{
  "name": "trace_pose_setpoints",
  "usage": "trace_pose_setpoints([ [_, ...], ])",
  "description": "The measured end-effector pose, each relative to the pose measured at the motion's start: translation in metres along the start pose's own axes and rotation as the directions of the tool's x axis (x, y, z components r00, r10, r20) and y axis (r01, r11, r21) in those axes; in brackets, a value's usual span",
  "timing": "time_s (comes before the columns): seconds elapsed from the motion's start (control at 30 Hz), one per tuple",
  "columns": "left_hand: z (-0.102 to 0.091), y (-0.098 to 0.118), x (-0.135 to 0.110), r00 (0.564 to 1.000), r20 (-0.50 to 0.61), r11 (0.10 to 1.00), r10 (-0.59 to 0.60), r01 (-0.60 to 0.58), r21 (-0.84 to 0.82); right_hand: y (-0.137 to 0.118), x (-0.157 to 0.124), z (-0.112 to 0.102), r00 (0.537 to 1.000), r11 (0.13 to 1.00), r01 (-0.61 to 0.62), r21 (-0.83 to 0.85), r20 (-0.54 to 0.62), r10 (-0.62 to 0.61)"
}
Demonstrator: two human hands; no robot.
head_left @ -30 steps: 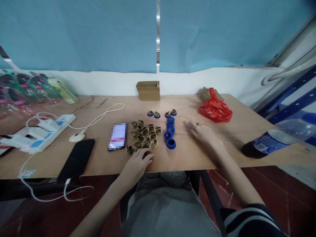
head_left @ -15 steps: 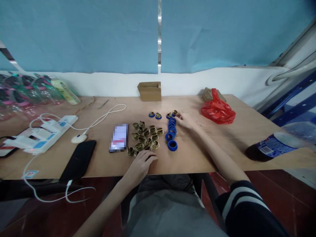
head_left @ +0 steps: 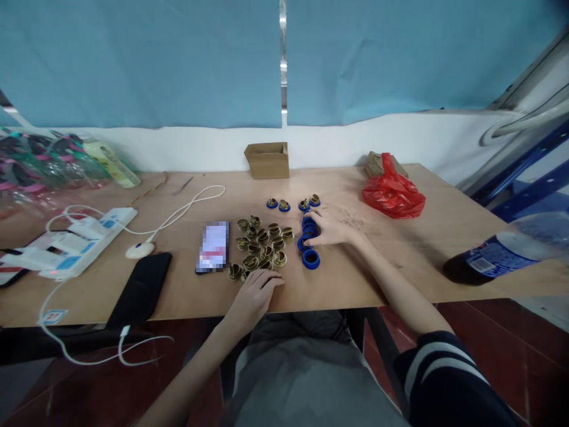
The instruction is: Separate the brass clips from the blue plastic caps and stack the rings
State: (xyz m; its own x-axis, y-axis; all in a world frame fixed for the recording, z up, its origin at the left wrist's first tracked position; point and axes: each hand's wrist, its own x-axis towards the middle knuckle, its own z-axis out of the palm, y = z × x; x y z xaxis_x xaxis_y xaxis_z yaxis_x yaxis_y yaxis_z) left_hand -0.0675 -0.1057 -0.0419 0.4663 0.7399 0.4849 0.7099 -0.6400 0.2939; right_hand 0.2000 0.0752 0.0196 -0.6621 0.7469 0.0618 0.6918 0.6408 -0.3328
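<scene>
My left hand (head_left: 256,292) lies palm down at the table's front edge, its fingers stretched out beside a cluster of brass-coloured caps with raised tabs (head_left: 267,252). Some caps are partly behind those fingers. My right hand (head_left: 328,229) reaches over a row of blue rings (head_left: 310,259), thumb and fingers apart around the middle ones. It covers part of the row, and whether it presses on a ring is not clear. Beyond the rings stand several brass caps seated in blue rings (head_left: 284,206), in two pairs.
A phone with a lit screen (head_left: 212,246) lies left of the caps. Farther left are a black phone (head_left: 141,290), a white power strip (head_left: 91,243) and cables. A cardboard box (head_left: 267,161) stands at the back. On the right are a red bag (head_left: 391,193) and a cola bottle (head_left: 493,255).
My right hand has moved back toward me from the rear cap-and-ring pieces to the blue rings. My left hand stays put. The view has shifted slightly.
</scene>
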Motion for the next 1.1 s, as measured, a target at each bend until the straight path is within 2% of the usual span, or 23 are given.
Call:
trace_pose_setpoints([
  [0.23,0.001,0.0,0.0,1.0,-0.017,1.0,0.005,-0.005,-0.006,-0.014,0.005,0.003,1.0,0.992,-0.02,-0.122,-0.016,0.019],
  [0.47,0.001,0.0,0.0,1.0,-0.013,1.0,0.007,-0.007,-0.006,-0.04,0.008,0.003,0.987,0.949,-0.14,-0.283,0.037,0.157],
  [0.67,0.0,0.001,0.001,1.0,-0.016,1.0,0.0,0.0,-0.007,-0.053,0.01,0.0,0.956,0.907,-0.235,-0.349,0.088,0.281],
  [0.8,0.001,0.001,0.001,1.0,-0.027,1.0,0.009,-0.009,0.0,-0.056,0.01,-0.002,0.942,0.891,-0.27,-0.364,0.092,0.322],
  [1.1,0.0,0.002,0.001,1.0,-0.02,1.0,0.006,-0.006,-0.004,-0.045,0.011,-0.004,0.955,0.893,-0.26,-0.367,0.035,0.293],
])
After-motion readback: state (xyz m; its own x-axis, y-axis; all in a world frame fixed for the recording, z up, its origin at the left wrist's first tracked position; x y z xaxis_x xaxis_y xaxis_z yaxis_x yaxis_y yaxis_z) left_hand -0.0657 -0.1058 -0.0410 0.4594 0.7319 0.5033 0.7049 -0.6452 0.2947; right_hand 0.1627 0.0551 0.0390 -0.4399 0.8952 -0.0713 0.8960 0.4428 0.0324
